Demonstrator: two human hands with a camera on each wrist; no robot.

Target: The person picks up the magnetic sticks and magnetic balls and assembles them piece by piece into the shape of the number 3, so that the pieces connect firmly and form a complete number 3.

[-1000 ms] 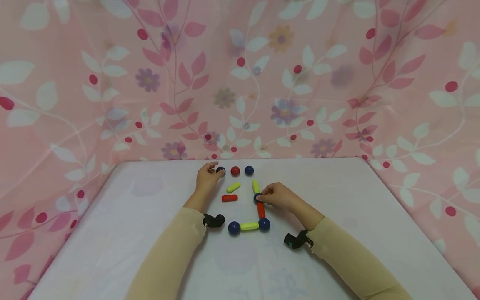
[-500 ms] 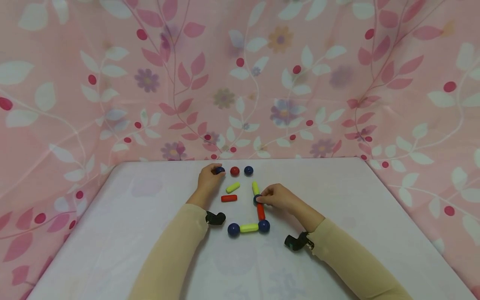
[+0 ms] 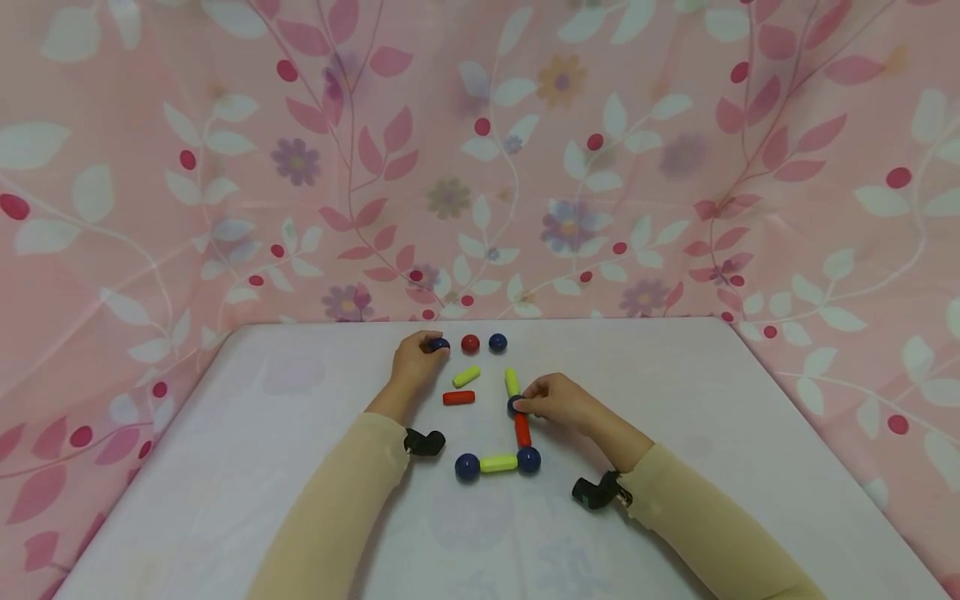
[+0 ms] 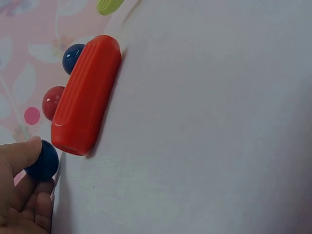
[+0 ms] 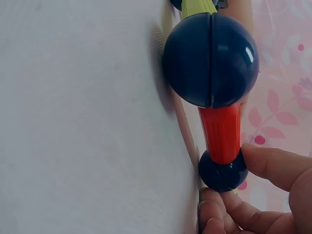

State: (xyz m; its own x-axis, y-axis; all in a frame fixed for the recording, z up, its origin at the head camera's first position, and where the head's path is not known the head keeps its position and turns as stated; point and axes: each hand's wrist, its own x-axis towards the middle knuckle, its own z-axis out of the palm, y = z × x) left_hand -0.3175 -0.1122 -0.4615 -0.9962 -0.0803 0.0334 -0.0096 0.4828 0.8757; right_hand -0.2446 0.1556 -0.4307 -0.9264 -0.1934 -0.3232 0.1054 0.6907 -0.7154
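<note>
At the back of the table my left hand (image 3: 417, 362) pinches a dark blue ball (image 4: 44, 162) between thumb and fingers. My right hand (image 3: 558, 402) grips another blue ball (image 5: 223, 171) where a red rod (image 3: 522, 430) and a yellow-green rod (image 3: 512, 382) meet it in a line. That red rod runs to a blue corner ball (image 3: 528, 460). From the corner, a second yellow-green rod (image 3: 498, 463) reaches left to a blue end ball (image 3: 467, 467). Between the hands lie a loose red rod (image 3: 459, 398) and a loose yellow-green rod (image 3: 467, 377).
A red ball (image 3: 470, 343) and a blue ball (image 3: 498, 342) stand in a row right of the left hand. The white table (image 3: 712, 400) meets a pink floral curtain (image 3: 480, 167) at its back edge. Small black cameras sit at both wrists.
My left fingers have closed around the blue ball at the back and it has shifted slightly left. My right hand keeps its hold on the joined pieces.
</note>
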